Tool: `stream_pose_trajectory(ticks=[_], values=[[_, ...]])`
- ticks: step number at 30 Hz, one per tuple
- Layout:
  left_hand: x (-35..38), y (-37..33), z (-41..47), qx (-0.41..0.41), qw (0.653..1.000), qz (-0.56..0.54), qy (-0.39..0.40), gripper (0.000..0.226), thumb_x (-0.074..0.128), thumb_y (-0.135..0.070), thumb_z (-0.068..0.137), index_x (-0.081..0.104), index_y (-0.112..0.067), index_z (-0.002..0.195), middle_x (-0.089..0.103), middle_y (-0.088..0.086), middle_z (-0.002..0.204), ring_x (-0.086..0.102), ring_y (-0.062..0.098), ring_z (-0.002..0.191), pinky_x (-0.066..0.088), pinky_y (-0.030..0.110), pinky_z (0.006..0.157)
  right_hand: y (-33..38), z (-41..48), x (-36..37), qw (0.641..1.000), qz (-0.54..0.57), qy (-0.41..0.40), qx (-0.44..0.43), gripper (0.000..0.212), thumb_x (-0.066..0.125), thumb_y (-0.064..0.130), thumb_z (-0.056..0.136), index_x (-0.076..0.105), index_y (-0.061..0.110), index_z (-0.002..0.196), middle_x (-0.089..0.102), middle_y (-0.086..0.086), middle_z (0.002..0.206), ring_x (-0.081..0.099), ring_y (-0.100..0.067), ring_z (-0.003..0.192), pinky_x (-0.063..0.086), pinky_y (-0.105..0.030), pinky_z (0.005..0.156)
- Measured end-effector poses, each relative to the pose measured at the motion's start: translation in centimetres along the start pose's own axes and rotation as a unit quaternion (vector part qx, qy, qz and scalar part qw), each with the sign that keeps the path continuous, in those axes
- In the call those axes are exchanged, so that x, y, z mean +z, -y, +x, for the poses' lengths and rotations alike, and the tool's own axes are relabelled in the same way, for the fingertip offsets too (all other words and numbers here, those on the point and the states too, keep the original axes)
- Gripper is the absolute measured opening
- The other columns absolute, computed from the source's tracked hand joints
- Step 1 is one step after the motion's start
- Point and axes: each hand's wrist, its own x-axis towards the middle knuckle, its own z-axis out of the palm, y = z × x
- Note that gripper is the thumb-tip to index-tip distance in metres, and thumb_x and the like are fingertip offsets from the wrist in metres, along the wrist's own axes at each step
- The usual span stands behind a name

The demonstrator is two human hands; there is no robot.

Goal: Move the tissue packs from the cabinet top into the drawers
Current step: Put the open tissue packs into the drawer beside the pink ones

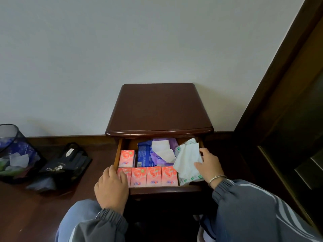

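Cabinet top (pixel 159 109) shows no packs! Pink tissue packs (pixel 153 176) line the open drawer (pixel 166 189). Left hand (pixel 111 186) curls its fingers over the leftmost one; right hand (pixel 208 164) grips the white soft pack (pixel 187 159), far right. Nearly done, I'd say.

Five pink tissue packs (pixel 154 176), one blue pack (pixel 144 155), one purple pack (pixel 161 161), one white pack (pixel 187 158).

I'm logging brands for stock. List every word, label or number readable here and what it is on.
"Cha…": gold letters on the black bag on the floor; the rest is blurred.
Pink packs: blue logo, upside down, too blurred to read.
Blue pack: fine print and a barcode, too small to read.
White pack: green marks, unreadable.
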Motion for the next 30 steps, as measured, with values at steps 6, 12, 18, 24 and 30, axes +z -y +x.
stream_pose_trajectory(ticks=[6,12,18,24,30], values=[[0.3,0.1,-0.1,0.007,1.0,-0.003,-0.006,0.037,0.046,-0.026,0.092,0.057,-0.012,0.124,0.062,0.007,0.123,0.058,0.031,0.109,0.041,0.043,0.091,-0.7,-0.3,0.8,0.951,-0.297,-0.005,-0.087,0.045,0.055,0.028,0.087,0.044,0.023,0.13,0.042,-0.001,0.134,0.039,-0.022,0.123,0.039,-0.033,0.096],[0.7,0.2,-0.3,0.018,1.0,0.007,-0.013,0.033,0.049,-0.023,0.09,0.061,-0.01,0.118,0.066,0.009,0.115,0.062,0.032,0.1,0.043,0.043,0.085,-1.5,-0.9,1.1,0.925,-0.33,0.144,-0.122,0.041,0.026,0.04,0.099,0.065,0.025,0.1,0.067,0.005,0.104,0.058,-0.016,0.106,0.007,-0.043,0.113],[0.7,0.4,-0.2,0.032,0.999,0.023,-0.012,0.033,0.046,-0.026,0.091,0.061,-0.012,0.117,0.066,0.008,0.115,0.063,0.031,0.097,0.044,0.042,0.084,-0.9,-0.6,1.0,0.914,-0.356,0.171,-0.092,0.056,0.019,0.051,0.096,0.067,0.023,0.092,0.069,0.002,0.098,0.06,-0.017,0.1,0.009,-0.048,0.112],[0.7,0.5,-0.1,0.036,0.999,0.031,-0.01,0.035,0.043,-0.029,0.093,0.059,-0.013,0.119,0.063,0.007,0.118,0.063,0.029,0.099,0.044,0.041,0.085,-0.2,-0.5,1.5,0.924,-0.277,0.136,-0.226,0.046,0.03,0.045,0.098,0.042,0.025,0.137,0.035,0.003,0.15,0.029,-0.016,0.14,0.022,-0.04,0.112],[0.6,0.5,-0.2,0.04,0.999,0.023,-0.005,0.034,0.041,-0.03,0.094,0.058,-0.015,0.119,0.062,0.006,0.12,0.062,0.027,0.1,0.043,0.041,0.087,0.8,0.4,2.9,0.912,-0.225,0.331,-0.089,0.058,0.019,0.053,0.098,0.041,0.016,0.138,0.041,-0.007,0.146,0.034,-0.024,0.136,0.03,-0.041,0.111]])
